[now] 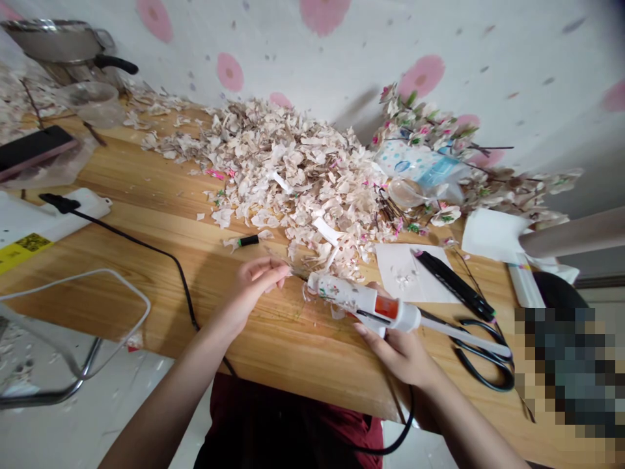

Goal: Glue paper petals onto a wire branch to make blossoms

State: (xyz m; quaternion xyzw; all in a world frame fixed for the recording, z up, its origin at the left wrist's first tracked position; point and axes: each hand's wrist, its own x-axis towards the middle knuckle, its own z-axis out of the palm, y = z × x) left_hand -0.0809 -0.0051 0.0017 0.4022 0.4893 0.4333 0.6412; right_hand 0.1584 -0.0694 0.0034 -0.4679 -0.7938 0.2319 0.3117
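My right hand (403, 355) is wrapped round the handle of a white hot glue gun (349, 296), its nozzle aimed left. A long translucent glue stick (463, 335) sticks out of the gun's back end. Just off the nozzle tip, my left hand (258, 280) is closed in a pinch. Something tiny and pale shows at its fingertips, too small to name. Beyond both hands lies a large heap of cream paper-like petals (293, 156). A short black-and-green piece (248, 240) lies on the table in front of the heap.
Black-handled scissors (483, 374), a black marker (454, 283) and a white paper sheet (385, 260) lie to the right. Artificial flower sprigs (424, 127) stand behind. At left are a power strip (92, 202), black cable (146, 244), phone (34, 153) and steel pot (58, 42).
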